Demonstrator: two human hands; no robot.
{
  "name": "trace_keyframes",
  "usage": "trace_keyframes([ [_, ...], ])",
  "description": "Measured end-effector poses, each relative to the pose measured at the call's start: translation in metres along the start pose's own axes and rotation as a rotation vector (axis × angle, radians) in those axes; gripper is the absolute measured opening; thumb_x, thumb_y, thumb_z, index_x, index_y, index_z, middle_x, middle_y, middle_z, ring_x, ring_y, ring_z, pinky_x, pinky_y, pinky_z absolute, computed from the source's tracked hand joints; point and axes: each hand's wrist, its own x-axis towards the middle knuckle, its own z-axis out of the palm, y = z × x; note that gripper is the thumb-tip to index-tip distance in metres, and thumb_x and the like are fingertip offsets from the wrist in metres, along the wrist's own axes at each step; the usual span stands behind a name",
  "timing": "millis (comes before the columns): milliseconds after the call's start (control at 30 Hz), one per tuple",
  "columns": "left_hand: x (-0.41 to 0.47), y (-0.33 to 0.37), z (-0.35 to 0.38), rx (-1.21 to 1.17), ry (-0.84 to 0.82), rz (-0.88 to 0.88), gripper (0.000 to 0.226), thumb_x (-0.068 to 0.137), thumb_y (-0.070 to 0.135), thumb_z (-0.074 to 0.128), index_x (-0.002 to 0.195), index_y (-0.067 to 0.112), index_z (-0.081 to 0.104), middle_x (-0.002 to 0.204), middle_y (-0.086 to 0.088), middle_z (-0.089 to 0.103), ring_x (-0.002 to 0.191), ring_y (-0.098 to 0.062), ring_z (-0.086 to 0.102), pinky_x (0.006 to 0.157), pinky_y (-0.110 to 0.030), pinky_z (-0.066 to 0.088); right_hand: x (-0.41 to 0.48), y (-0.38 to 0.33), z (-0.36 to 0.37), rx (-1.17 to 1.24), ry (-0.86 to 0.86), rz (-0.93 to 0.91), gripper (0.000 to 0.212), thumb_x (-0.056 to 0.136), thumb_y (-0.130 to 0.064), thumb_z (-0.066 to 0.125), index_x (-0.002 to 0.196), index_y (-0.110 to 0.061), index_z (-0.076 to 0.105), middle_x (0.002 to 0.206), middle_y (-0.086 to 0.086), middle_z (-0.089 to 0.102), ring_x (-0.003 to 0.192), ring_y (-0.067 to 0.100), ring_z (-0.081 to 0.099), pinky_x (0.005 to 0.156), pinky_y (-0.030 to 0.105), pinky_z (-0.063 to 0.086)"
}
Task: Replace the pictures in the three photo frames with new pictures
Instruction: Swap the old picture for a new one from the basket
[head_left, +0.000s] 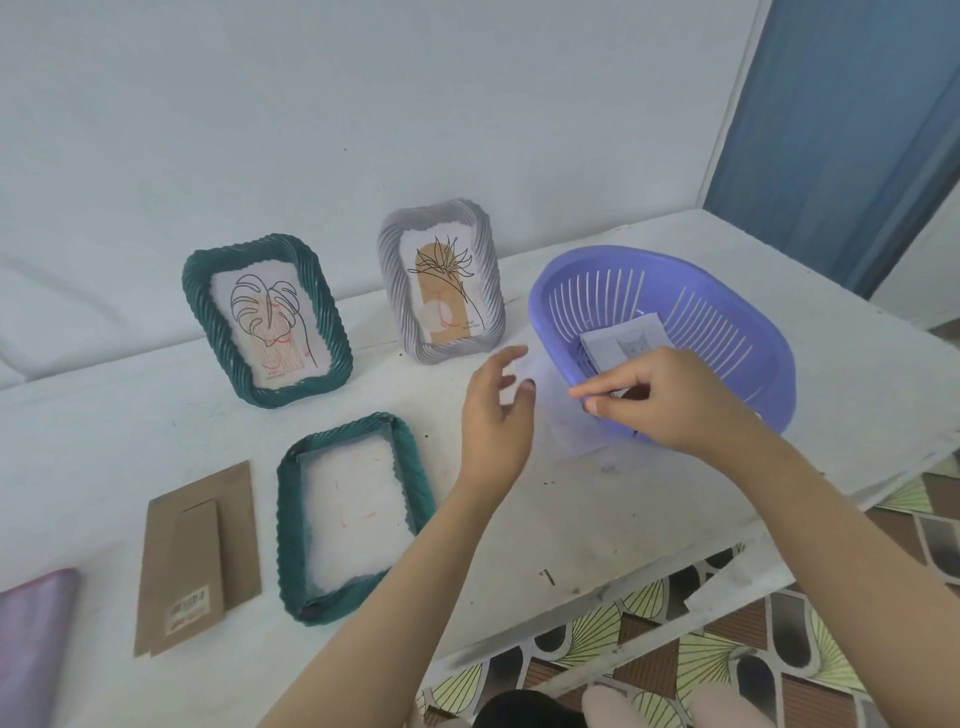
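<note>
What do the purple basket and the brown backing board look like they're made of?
Purple basket: probably moulded plastic, smooth and slightly glossy, with evenly cut slots. Brown backing board: looks like matte cardboard or fibreboard, flat, with a fold-out stand.

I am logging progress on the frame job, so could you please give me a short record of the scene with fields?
Standing frames: dark green frame and grey frame, upright, each with a line-drawn plant picture
Opened frame: second green frame, lying flat, back off
Backing: brown board, flat on the table, left of the opened frame
New pictures: stack in purple basket; top one seems to show a cat
Right hand: pinches a blurred sheet at the basket's near rim
Left hand: open, beside that sheet
</note>
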Motion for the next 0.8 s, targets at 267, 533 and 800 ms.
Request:
trace_keyframes([
  [267,0.015,0.01,-0.003,0.149,-0.241,0.123,0.034,0.086,0.031,0.064,0.12,0.033,0.06,0.144,0.007,0.035,0.138,0.003,0.015,0.107,-0.025,0.025,0.018,0.027,-0.023,0.164,0.08,0.186,0.017,0.089,-0.014,0.058,0.095,-0.02,0.072,0.091,-0.001,0.072,0.075,0.011,0.068,0.067,0.019,0.054],
  [533,0.017,0.009,-0.003,0.084,-0.25,0.097,0.036,0.082,0.028,0.069,0.117,0.032,0.062,0.127,0.025,0.037,0.135,0.006,0.024,0.103,-0.022,0.029,0.058,0.068,-0.032,-0.534,-0.111,0.502,0.071,0.078,-0.027,0.071,0.138,-0.017,0.035,0.131,0.013,0.05,0.116,0.031,0.051,0.084,0.032,0.042],
  [800,0.019,0.01,-0.002,0.05,-0.263,0.05,0.037,0.082,0.027,0.07,0.118,0.03,0.062,0.122,0.024,0.042,0.135,0.001,0.027,0.099,-0.024,0.034,0.064,0.074,-0.028,-0.427,0.0,0.521,0.071,0.073,-0.004,0.071,0.133,-0.013,0.033,0.114,0.017,0.054,0.095,0.032,0.055,0.068,0.033,0.044],
])
